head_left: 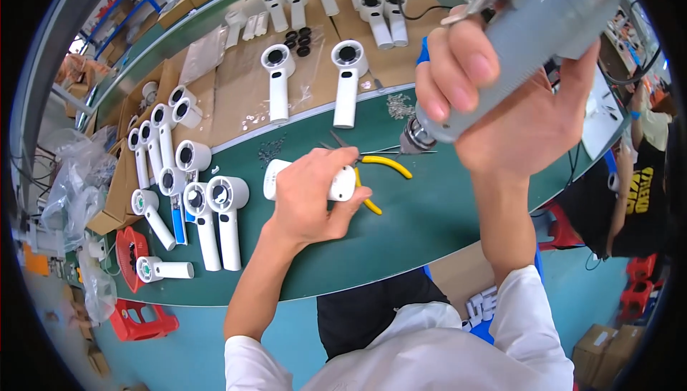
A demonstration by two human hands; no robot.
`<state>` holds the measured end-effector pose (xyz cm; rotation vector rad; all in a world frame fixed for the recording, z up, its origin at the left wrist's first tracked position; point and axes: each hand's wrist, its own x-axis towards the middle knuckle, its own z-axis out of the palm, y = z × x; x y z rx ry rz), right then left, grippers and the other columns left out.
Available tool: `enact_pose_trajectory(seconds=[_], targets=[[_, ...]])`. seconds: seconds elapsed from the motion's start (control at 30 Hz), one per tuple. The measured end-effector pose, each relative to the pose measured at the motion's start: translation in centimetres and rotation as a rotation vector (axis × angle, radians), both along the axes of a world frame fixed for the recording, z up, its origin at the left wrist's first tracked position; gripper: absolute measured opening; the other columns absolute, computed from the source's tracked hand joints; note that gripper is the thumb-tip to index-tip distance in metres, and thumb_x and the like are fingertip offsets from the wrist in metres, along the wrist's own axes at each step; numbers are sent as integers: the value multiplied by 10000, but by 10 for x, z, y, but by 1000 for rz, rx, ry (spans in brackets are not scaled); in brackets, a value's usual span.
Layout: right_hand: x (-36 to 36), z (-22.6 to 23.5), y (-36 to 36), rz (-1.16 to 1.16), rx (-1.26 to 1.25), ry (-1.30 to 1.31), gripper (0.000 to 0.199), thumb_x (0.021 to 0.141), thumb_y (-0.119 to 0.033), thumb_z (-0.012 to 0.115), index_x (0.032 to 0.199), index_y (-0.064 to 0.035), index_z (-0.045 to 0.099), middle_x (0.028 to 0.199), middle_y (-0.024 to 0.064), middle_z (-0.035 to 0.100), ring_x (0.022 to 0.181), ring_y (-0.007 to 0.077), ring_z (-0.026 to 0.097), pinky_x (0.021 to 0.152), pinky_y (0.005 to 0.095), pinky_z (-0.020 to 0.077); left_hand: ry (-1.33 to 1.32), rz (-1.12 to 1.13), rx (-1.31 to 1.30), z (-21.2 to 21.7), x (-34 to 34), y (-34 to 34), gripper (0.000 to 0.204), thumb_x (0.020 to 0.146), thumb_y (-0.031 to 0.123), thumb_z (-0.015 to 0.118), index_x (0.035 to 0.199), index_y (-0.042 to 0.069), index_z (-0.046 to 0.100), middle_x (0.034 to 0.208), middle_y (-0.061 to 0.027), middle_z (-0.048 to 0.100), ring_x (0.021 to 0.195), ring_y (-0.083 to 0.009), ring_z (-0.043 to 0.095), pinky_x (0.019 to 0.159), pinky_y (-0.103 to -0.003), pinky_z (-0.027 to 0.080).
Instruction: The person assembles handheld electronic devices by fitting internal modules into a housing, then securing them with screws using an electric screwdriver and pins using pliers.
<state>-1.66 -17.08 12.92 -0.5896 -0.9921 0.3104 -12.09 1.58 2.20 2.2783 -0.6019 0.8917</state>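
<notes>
My left hand is closed over a white plastic handheld-fan part, pressing it against the green tabletop. Its fingers and palm cover most of that part. My right hand grips a grey electric screwdriver, raised close to the camera and tilted, with its metal nose pointing down and left. The nose is apart from the white part. Between the two hands lie yellow-handled pliers and a pair of tweezers. A heap of small screws sits beyond the screwdriver's nose; darker screws lie behind my left hand.
White handheld fans stand or lie along the back and left of the bench. Black round caps lie at the back. A red basket and a cardboard box are at left. Another person sits at right.
</notes>
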Motion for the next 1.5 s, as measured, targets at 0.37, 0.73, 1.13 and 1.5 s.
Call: enact_pose_trajectory(seconds=[0.37,0.73,1.13,1.5], targets=[[6,-42,19,149,234,-115,653,948,-642,253,1377,-164,372,641,18,472,485,140,457,428,293,424,21,-60,-64,-6,-2,-6,466,705,170,797,1050,16,524,831,-136,638,645,-278,613,533,-332,477],[2,-49,26,122,257,-59,818,883,-750,197,1305,-92,440,615,31,486,455,160,449,409,313,416,-15,-85,-59,-8,2,-4,426,821,197,719,1079,-8,449,706,-99,534,503,-167,446,444,-272,347],[2,-55,25,73,236,-43,775,862,-764,221,983,-61,523,616,54,538,462,191,505,442,356,453,86,48,-18,-1,-2,-7,396,727,162,782,1004,5,547,823,-124,637,605,-259,611,531,-323,479],[1,-54,24,-12,263,106,836,883,-741,178,1117,-40,570,560,22,445,424,166,429,410,330,410,45,192,-62,8,-3,-7,326,670,121,830,909,20,631,672,-85,618,557,-189,600,482,-274,441]])
